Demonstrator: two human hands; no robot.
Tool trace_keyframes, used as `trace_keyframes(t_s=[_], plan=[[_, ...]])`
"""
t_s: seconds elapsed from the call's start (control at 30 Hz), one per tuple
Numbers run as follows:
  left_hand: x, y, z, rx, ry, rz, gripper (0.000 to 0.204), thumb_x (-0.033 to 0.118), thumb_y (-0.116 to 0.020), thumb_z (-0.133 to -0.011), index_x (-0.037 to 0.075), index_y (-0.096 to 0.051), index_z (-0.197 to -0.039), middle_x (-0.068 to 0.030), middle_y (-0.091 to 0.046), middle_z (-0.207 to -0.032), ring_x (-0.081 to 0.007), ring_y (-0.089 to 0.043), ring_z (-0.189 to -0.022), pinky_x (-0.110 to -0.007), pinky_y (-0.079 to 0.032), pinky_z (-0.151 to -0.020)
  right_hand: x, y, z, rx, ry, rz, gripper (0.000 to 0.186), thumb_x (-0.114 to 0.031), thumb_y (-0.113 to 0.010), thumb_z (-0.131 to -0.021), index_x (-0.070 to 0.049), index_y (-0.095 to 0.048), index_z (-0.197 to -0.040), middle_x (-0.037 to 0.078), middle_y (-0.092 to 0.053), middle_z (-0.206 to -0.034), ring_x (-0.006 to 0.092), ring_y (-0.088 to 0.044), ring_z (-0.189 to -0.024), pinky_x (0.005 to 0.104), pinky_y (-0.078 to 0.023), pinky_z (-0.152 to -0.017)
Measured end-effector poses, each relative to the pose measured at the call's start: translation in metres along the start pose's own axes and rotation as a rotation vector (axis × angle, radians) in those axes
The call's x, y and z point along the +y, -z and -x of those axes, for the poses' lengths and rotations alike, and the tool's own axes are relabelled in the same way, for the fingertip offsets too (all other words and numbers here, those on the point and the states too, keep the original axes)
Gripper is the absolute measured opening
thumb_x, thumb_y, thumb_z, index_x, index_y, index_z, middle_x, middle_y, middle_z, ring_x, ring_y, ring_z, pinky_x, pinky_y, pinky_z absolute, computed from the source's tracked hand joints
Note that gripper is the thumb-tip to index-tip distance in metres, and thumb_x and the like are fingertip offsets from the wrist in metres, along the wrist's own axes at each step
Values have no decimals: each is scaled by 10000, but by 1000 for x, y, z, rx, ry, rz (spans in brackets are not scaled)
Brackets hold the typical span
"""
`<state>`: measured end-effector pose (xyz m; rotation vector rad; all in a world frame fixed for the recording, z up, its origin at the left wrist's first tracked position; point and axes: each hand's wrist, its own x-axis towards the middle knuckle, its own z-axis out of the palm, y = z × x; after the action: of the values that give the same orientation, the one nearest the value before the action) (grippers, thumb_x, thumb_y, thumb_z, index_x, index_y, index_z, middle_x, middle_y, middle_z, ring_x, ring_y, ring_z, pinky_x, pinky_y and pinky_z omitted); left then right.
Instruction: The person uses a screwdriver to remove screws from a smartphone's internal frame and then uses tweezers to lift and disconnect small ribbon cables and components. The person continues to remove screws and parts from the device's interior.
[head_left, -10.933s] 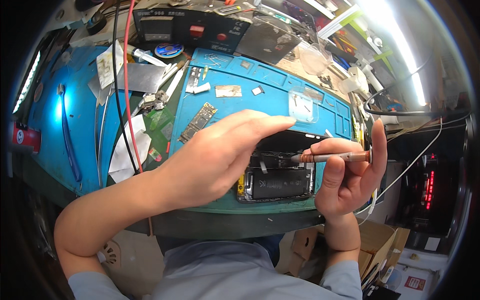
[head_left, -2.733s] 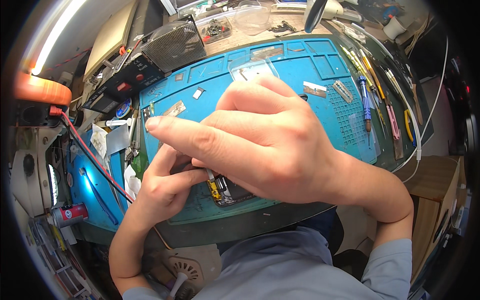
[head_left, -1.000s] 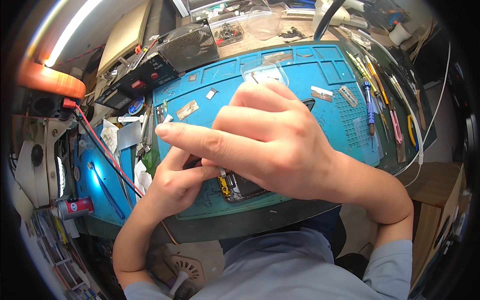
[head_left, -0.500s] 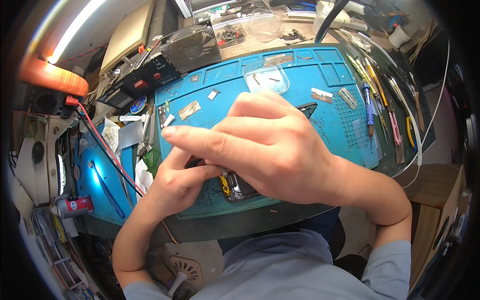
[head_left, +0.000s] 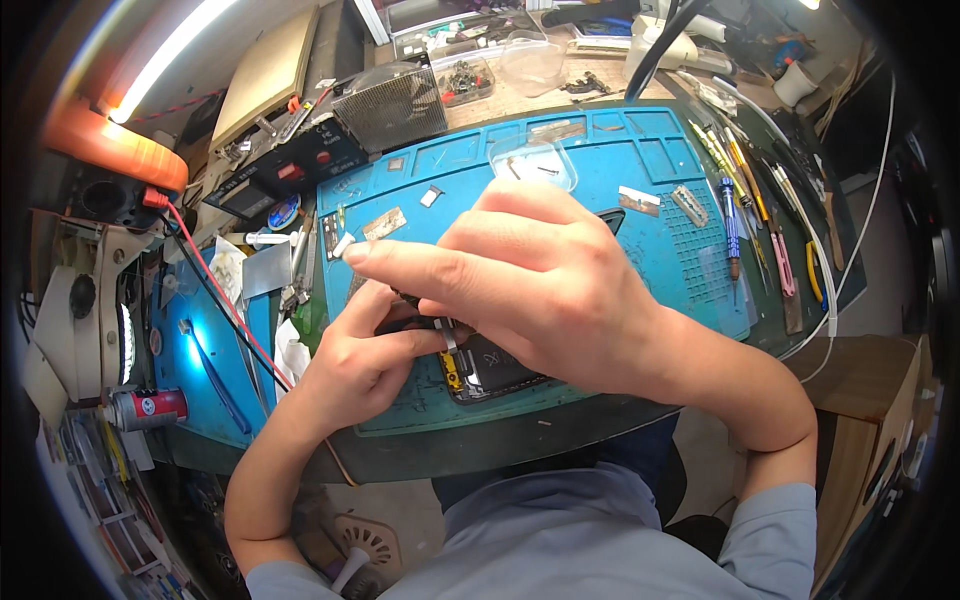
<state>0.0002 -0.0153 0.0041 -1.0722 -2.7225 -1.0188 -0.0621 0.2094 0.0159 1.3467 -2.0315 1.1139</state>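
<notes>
An opened smartphone [head_left: 494,370] lies on the blue mat under my hands, with a black battery and a yellow part showing at its left end. My left hand [head_left: 362,345] is closed at that end, its fingers drawn together around something mostly hidden. A small grey strip [head_left: 447,334] shows by its fingertip, above the yellow part. Over the phone, my right hand [head_left: 550,285] is curled, with its index finger stretched toward the upper left. Whatever its thumb and lower fingers grip is hidden beneath the hand. Just beyond that index fingertip is a small white piece [head_left: 344,245].
A clear plastic box [head_left: 535,165] with small parts stands on the blue mat [head_left: 440,165]. Screwdrivers [head_left: 731,225], pink tweezers [head_left: 782,265] and other tools lie right. Red and black leads [head_left: 205,285] cross the left side near a spray can [head_left: 148,410].
The view has shifted slightly. My right hand has tilted a little, showing more of the phone's battery and the grey strip. My left hand stays at the phone's left end.
</notes>
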Motion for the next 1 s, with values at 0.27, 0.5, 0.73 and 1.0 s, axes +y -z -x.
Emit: trace_keyframes(t_s=[0.27,0.5,0.73,1.0], plan=[[-5,-3,3,18,-10,-38,321,-102,-664,-739,72,-759,-991,-200,-619,-1173,-357,-642,-1039,-424,-542,-879,-3,-5,-3,67,82,-34,500,-135,-686,-814,-150,-669,-1313,-34,-614,-812,160,-584,-774,314,-453,-701],[3,-2,-4,34,-5,-12,329,-134,-628,-743,52,-757,-982,-194,-616,-1198,-348,-651,-1084,-421,-544,-904,-1,5,-1,34,62,-26,578,-116,-711,-802,-137,-635,-1374,-10,-649,-836,168,-604,-784,314,-480,-720],[7,-3,-4,56,18,-45,360,-182,-594,-735,28,-755,-978,-173,-618,-1170,-323,-667,-1071,-402,-556,-935,-11,37,0,112,-26,-137,633,-14,-725,-842,-70,-553,-1449,28,-677,-860,195,-655,-778,326,-519,-727],[7,-6,-4,124,-13,19,356,-210,-538,-714,1,-703,-949,-186,-614,-1151,-331,-668,-1004,-379,-555,-850,21,116,60,33,-655,224,409,-63,-726,-897,-26,-643,-1296,79,-679,-890,113,-591,-651,273,-495,-611]])
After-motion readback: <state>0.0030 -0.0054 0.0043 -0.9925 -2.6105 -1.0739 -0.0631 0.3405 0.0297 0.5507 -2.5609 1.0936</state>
